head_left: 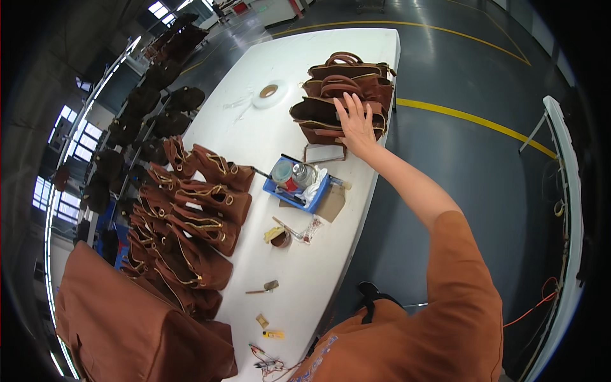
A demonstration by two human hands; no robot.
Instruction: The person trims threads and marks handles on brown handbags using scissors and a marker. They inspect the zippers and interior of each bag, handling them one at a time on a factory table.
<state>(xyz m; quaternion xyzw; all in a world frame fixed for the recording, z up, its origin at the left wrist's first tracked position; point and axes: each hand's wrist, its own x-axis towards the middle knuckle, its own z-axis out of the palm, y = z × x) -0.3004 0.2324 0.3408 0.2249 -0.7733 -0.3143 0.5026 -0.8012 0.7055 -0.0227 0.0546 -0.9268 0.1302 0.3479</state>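
Note:
My right hand (358, 127) reaches out over the nearest of several brown handbags (312, 109) standing in a row at the far right of the white table (254, 67). Its fingers are spread, back of the hand upward, with nothing held in them. The palm overlaps the side of that bag's unzipped top; whether it touches the bag I cannot tell. The bag has a gold zipper along its rim, and its inside looks dark. Behind it, rolled handles (340, 86) rise from the other bags. My left hand is out of view.
Nearer me are a blue tray (294, 197) with jars, a brown cup (279, 239), a brush (271, 285) and a yellow cutter (273, 334). More handbags (210, 213) line the left, beside a large brown leather piece (121, 312). A tape roll (270, 91) lies farther back.

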